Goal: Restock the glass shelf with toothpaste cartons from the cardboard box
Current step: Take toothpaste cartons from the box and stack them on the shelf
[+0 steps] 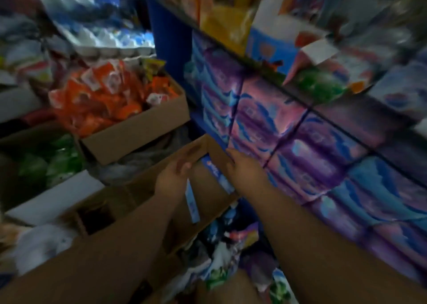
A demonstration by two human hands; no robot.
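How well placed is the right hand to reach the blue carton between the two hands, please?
Probably yes: the right hand sits right beside the blue carton at the open cardboard box, with nothing visible between them; blur hides whether it touches.
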